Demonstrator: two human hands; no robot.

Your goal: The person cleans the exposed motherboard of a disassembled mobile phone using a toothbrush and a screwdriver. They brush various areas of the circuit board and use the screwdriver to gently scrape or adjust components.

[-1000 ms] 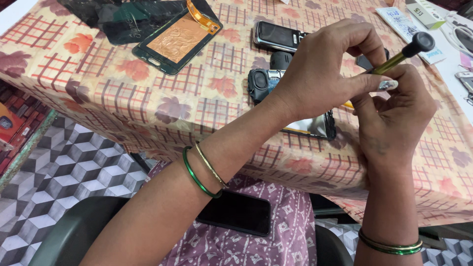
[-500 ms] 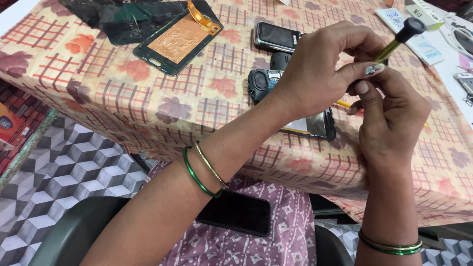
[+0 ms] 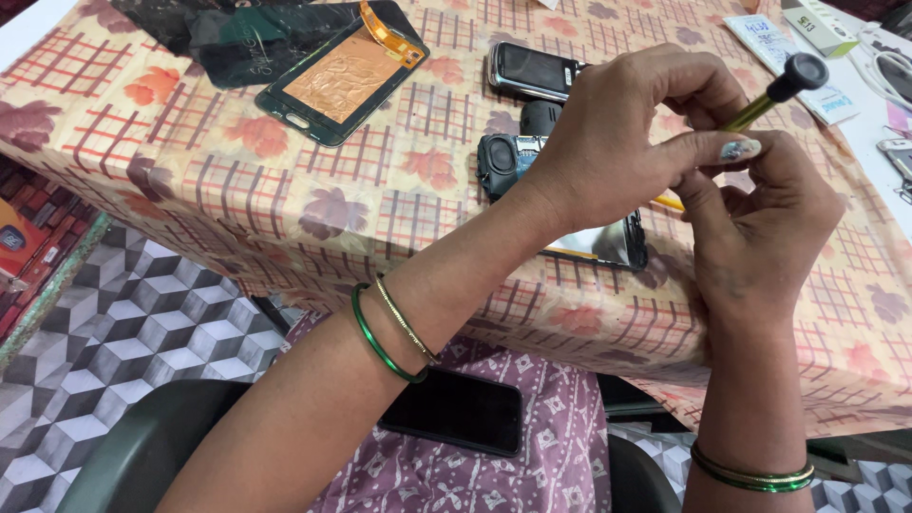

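Above the edge of the table (image 3: 285, 204), the left hand (image 3: 617, 142) and the right hand (image 3: 760, 223) are both closed around a thin screwdriver (image 3: 774, 93). Its black top has tipped back to the right since a moment ago. The hands are wiggling it over the opened phone (image 3: 608, 242), so the fiddly work is still going on.

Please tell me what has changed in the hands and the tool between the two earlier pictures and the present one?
The yellow-green screwdriver with the black round cap rocked: its cap rose and swung left, then came back right and a little lower. The left hand and right hand kept hold of it throughout; the left thumb again lies out over the right hand. The opened black phone, the dark screen panel with copper backing and the leaf-patterned tablecloth stayed put.
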